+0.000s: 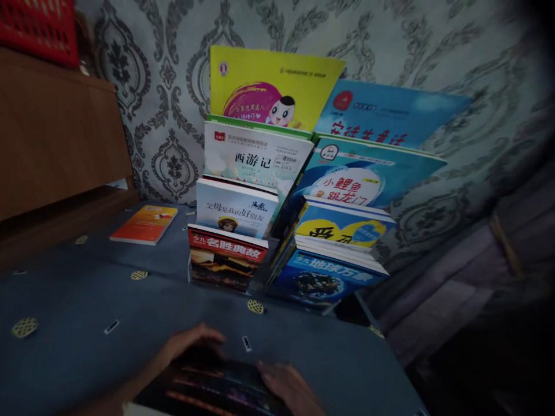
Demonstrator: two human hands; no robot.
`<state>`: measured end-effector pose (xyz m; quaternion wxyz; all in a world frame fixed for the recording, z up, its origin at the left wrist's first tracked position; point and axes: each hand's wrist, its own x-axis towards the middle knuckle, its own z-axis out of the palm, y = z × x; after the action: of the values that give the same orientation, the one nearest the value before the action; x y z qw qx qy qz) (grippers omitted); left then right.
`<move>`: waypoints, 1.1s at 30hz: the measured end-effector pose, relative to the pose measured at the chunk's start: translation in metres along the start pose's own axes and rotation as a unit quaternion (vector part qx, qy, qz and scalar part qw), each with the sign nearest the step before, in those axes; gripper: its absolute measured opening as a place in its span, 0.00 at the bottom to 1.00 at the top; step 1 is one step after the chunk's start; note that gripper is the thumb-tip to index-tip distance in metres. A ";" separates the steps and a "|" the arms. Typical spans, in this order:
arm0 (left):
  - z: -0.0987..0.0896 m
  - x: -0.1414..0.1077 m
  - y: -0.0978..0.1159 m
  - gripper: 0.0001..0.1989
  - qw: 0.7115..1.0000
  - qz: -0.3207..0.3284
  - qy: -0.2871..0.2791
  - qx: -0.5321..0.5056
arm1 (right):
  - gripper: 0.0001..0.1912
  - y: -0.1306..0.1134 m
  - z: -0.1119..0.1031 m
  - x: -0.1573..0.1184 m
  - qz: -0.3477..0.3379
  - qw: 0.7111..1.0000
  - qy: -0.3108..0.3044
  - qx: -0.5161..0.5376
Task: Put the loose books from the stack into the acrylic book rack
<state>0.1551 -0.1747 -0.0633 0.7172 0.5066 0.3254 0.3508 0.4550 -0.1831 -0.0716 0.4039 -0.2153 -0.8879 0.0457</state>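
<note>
At the bottom of the head view lies a dark-covered book with faint reddish and purple streaks, its pale page edge showing at the lower left. My left hand curls over the far left part of the book, fingertips blurred. On the right side, my right hand grips the edge with its thumb side towards the cover. Beyond the hands stand two columns of upright books in a tiered rack, with a red-titled book front left and a blue globe book front right.
An orange book lies flat on the blue-grey patterned tablecloth. A wooden cabinet with a red basket on top stands at the left. Patterned wallpaper rises behind; grey-purple fabric hangs at the right.
</note>
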 end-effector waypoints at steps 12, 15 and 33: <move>0.017 -0.014 0.008 0.28 0.950 0.177 0.170 0.194 | 0.18 -0.035 0.012 0.015 0.156 0.981 0.088 0.071; 0.017 -0.014 0.015 0.23 0.905 0.222 0.218 0.290 | 0.19 -0.040 0.007 0.024 0.126 0.985 0.093 0.065; -0.025 0.017 0.092 0.17 0.647 0.367 0.356 0.566 | 0.09 -0.008 0.000 0.127 0.109 0.975 0.192 -0.036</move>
<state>0.1283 -0.1256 0.0162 -0.0675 0.7283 0.4783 0.4860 0.3780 -0.1372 0.0193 0.5513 -0.3296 -0.7663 0.0157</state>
